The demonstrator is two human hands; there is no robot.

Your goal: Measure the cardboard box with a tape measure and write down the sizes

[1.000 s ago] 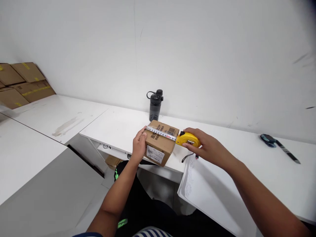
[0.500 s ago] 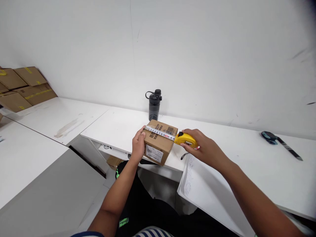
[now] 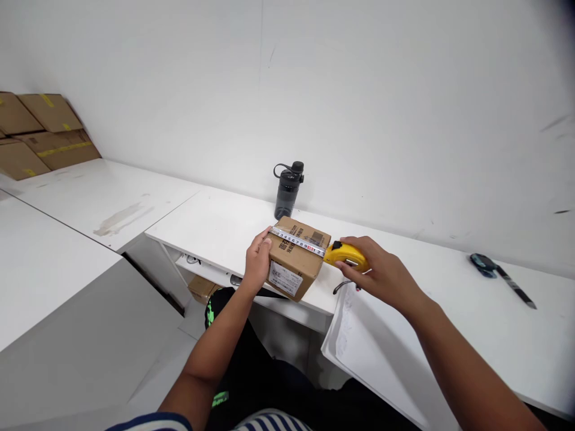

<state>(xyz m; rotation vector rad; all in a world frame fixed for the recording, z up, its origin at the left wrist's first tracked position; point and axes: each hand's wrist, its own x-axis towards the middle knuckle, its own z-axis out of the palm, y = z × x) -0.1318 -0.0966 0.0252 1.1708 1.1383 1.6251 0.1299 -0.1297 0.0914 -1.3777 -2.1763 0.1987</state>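
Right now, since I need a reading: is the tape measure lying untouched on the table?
No: the right hand grips the yellow tape measure while the left hand pins its blade to the cardboard box at its left edge.

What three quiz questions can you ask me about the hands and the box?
1. True or false: the right hand holds the yellow tape measure.
2. What stands on the table behind the cardboard box? A) a mug B) a dark bottle C) a lamp
3. Fill the gap: the left hand grips the box's side, and the tape's strip lies across the box's ___ face.

Key: 1 true; 2 B; 3 top.
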